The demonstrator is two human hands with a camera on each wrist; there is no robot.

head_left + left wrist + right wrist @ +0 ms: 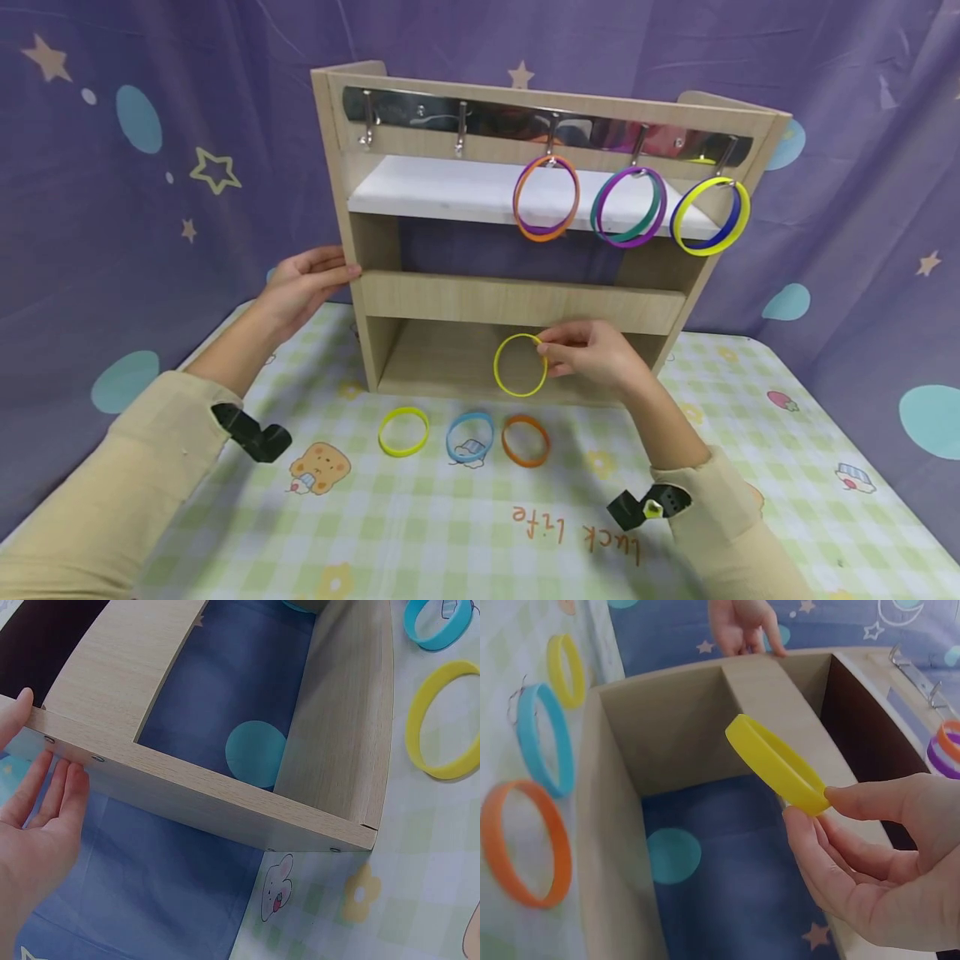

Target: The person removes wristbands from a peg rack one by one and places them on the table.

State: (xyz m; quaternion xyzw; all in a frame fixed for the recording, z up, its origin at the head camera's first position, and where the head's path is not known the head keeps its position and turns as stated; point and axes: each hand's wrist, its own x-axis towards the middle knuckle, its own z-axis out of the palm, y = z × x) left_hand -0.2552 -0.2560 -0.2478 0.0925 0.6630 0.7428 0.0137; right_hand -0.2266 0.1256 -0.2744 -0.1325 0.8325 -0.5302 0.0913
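Note:
My right hand [592, 354] pinches a thin yellow wristband [772, 761] between thumb and fingertips, in front of the rack's lower opening. The wooden rack [480, 297] stands upright on the table. At its left side panel is my left hand [300, 287], gripping the edge with the thumb over the front and the fingers [71, 795] along the outer face. On the cloth before the rack lie a second yellow wristband [402, 452], a light blue wristband [450, 437] and an orange wristband [527, 463].
A metal hook rail [498, 118] runs along the rack's top. Its two left hooks are bare. The others carry an orange-and-purple pair [577, 200], a teal-and-purple pair [664, 208] and a yellow-and-dark-blue pair [746, 212]. A purple-blue curtain [187, 275] surrounds the table.

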